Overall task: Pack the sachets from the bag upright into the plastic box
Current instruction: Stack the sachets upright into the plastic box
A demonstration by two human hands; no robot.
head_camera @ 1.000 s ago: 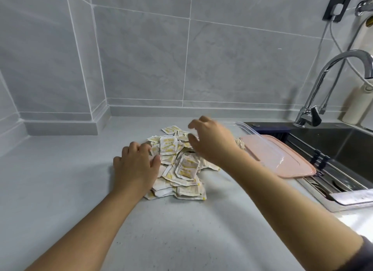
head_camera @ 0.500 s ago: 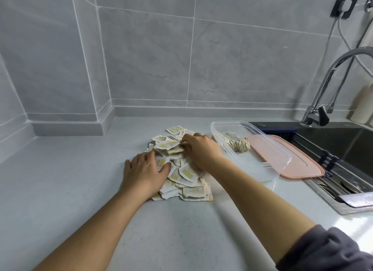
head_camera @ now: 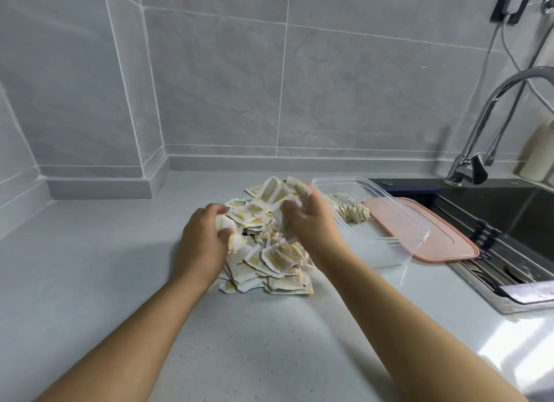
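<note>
A heap of white-and-yellow sachets (head_camera: 271,253) lies on the grey counter in the middle. My left hand (head_camera: 204,240) rests on the heap's left side, its thumb and fingers curled round a few sachets. On the right side my right hand (head_camera: 308,222) lifts a bunch of sachets (head_camera: 277,192) gripped in its fingers. To the right stands a clear plastic box (head_camera: 389,240), with a row of upright sachets (head_camera: 349,208) packed at its far end.
A pink lid (head_camera: 443,237) lies under and beside the box, at the edge of the dark sink (head_camera: 509,216). A chrome tap (head_camera: 479,126) rises behind the sink. Grey tiled walls close the back and left.
My right hand has closed on a bunch of sachets and raised it off the heap. My left hand has curled in on the heap's left side.
</note>
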